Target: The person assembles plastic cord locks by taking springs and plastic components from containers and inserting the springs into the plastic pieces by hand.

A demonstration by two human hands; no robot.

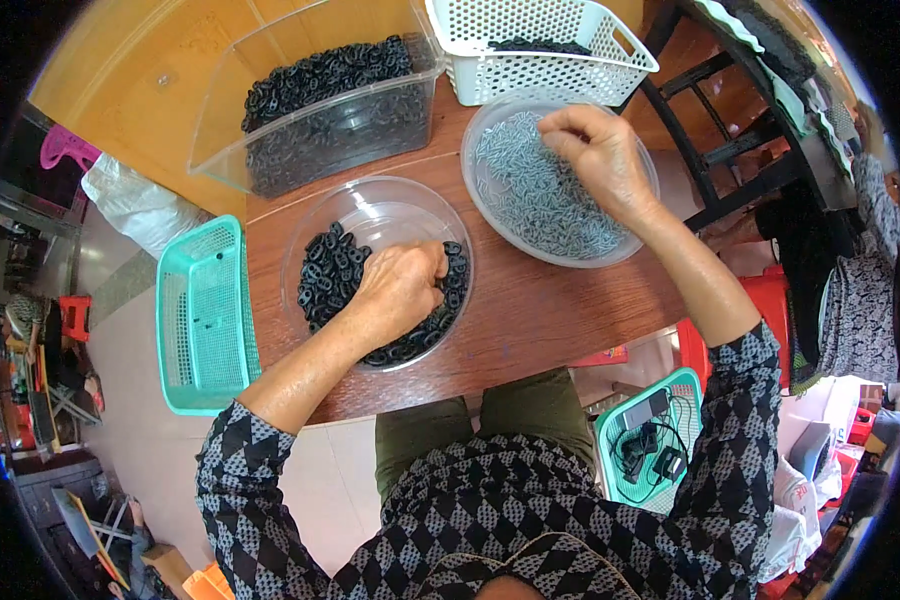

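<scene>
My left hand (400, 288) is down in a round clear bowl (380, 195), its fingers curled together among small black oval plastic parts (332, 265). Whatever sits between those fingertips is hidden. Over to the right, my right hand (605, 165) hovers at the far side of a translucent round bowl (560, 258) holding many thin silver screws or pins (520, 180). Thumb and fingers there are pinched together; anything between them is too small to make out. Both bowls stand side by side on a reddish-brown wooden table (500, 330).
Behind the bowls stand a clear bin (215, 150) of black parts and a white perforated basket (550, 78) with dark pieces. A turquoise basket (175, 310) lies beyond the table's left edge. Lower right, another basket (607, 445) holds cables. A black stool (705, 150) stands at right.
</scene>
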